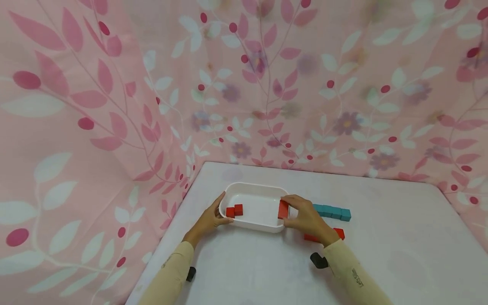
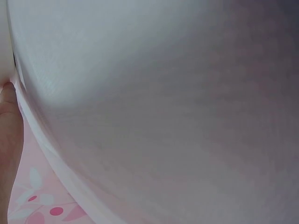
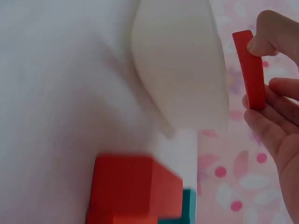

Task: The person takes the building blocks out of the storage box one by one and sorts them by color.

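Note:
A white rectangular dish (image 1: 257,227) stands on the table. My left hand (image 1: 207,219) holds its left end, fingers along the outer side and thumb at the front rim. Two small red cubes (image 1: 238,209) sit inside, in the left front corner. At the right end, my right hand (image 1: 308,215) pinches a flat red block (image 1: 283,209) between thumb and fingers, over the rim. The right wrist view shows this red block (image 3: 252,74) edge-on, held by its two ends. Only part of one digit (image 2: 8,100) appears in the left wrist view.
A row of several teal blocks (image 1: 332,212) lies right of the right hand. More red blocks (image 1: 339,233) lie partly hidden beneath the right forearm. The white-covered table (image 1: 244,267) meets pink floral cloth (image 1: 267,106) at the back and left.

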`<state>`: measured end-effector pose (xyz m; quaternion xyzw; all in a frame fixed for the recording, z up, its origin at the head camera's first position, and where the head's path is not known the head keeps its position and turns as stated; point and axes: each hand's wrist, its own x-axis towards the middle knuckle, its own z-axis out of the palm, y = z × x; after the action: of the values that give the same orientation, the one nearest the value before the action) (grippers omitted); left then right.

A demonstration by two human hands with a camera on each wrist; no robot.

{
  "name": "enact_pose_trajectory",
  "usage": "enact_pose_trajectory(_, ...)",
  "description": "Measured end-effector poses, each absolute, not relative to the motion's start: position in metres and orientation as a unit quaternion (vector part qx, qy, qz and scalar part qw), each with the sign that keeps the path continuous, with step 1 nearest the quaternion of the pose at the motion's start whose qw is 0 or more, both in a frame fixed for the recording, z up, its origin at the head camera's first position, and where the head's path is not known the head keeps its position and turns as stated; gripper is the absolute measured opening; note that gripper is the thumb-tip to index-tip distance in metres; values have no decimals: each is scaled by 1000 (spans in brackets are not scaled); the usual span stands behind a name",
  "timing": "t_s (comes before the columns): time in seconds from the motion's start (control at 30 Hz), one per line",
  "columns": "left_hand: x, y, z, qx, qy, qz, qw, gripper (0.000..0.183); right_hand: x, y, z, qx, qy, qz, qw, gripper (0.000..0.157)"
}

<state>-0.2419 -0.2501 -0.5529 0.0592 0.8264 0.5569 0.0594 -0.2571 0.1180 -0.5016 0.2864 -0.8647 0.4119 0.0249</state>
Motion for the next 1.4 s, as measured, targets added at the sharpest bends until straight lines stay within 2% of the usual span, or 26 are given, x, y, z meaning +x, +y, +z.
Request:
enact_pose_trajectory(0.37,-244,-251,-555,57,823,562,60,109,-234,198,-511,268,-887,369,74,65)
enact_pose_trajectory(0.53,-243,-251,-554,54,826,558,61,109,-222,232,-513,261,-893,360,75,64)
enact_pose_trajectory(0.93,-243,-251,-553,53,818,569,62,110,-205,281,-507,193,-918,345,-8,69)
enact_pose_trajectory(1.4,-244,-252,-553,48,814,575,70,110,-216,285,-533,166,-926,331,-70,72)
